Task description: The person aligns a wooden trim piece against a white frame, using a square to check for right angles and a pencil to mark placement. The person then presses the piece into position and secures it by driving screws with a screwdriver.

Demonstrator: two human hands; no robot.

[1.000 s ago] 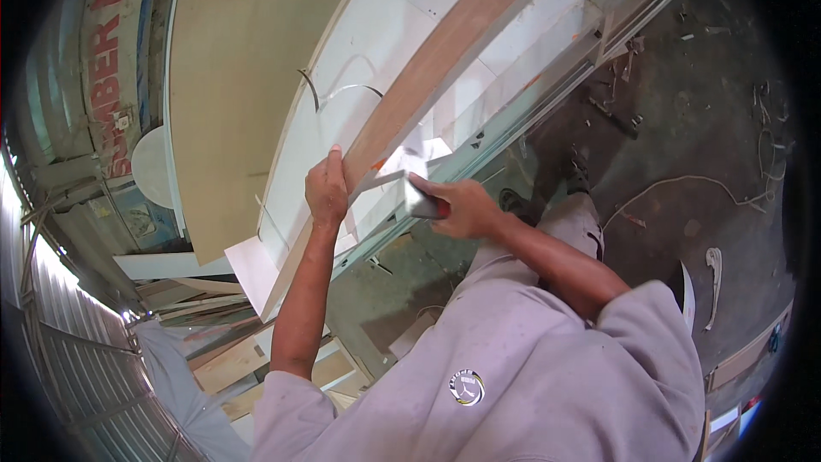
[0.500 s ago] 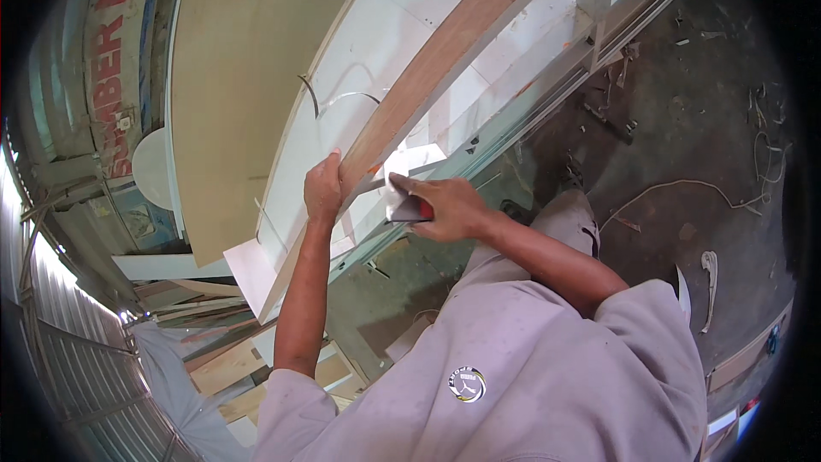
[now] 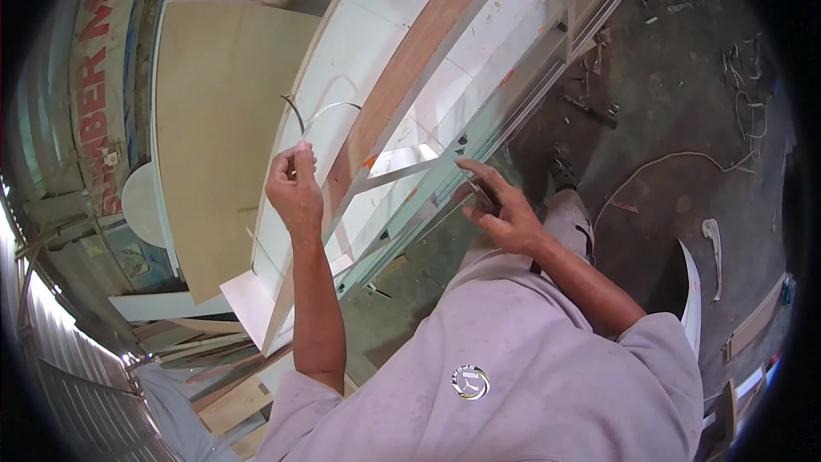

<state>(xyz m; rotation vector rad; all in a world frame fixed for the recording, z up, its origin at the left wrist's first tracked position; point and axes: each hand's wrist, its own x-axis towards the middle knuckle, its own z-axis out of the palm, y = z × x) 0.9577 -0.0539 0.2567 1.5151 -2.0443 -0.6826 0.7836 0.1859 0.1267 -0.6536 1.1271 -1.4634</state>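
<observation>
My left hand (image 3: 295, 188) is raised beside a reddish-brown wooden beam (image 3: 409, 60), fingers curled closed. The lower end of a thin curved strip (image 3: 295, 111) meets its fingertips; whether they grip it I cannot tell. My right hand (image 3: 506, 214) hangs apart from the beam, over the near edge of a white panelled frame (image 3: 342, 43). Its index finger reaches forward, and the other fingers curl around something dark, mostly hidden by the hand. A short pale crosspiece (image 3: 398, 175) joins the beam's side below an orange mark.
Stacked glass-like edges (image 3: 410, 205) run along the frame's near side. A large beige board (image 3: 231, 137) stands at left, above wood offcuts (image 3: 231, 406). On the dark floor (image 3: 667, 111) at right lie a cable (image 3: 658, 162), scraps and a pale strip (image 3: 711, 257).
My left hand has let go of the beam and lifted, fingers curling. The right hand has drawn away from the beam toward the right. The view has shifted slightly.
</observation>
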